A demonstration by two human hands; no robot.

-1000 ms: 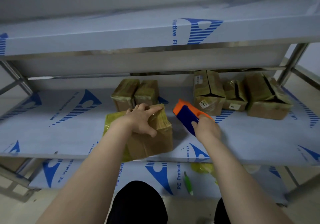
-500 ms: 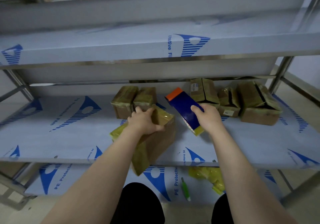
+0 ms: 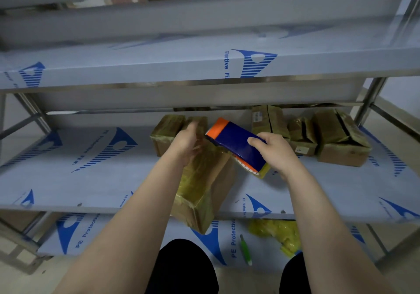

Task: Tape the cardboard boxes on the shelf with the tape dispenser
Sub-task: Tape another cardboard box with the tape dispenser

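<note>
Fingers of the right hand [image 3: 280, 155] are curled round the tape dispenser [image 3: 236, 146] and grip it firmly, with one digit laid over its blue top. The dispenser's orange end points away from the person. It is held just right of the tilted box [image 3: 200, 180], level with that box's far upper end, and it may be touching the box there.

The left hand [image 3: 186, 143] sits at that same far end. Its fingers are smeared by motion, so it is unclear whether they grasp the box or only lie against it. The tilted box is wrapped in yellowish tape. It leans over the front edge of the middle shelf [image 3: 91, 168], and its near end hangs below that edge.

Just behind the tilted box stand two small wrapped boxes [image 3: 168, 132]. Behind it to the right, three more boxes [image 3: 343, 143] sit in a row. Below it, on the lower shelf [image 3: 75, 232], lie a green stick [image 3: 246, 250] and crumpled yellow film [image 3: 279, 232].
</note>
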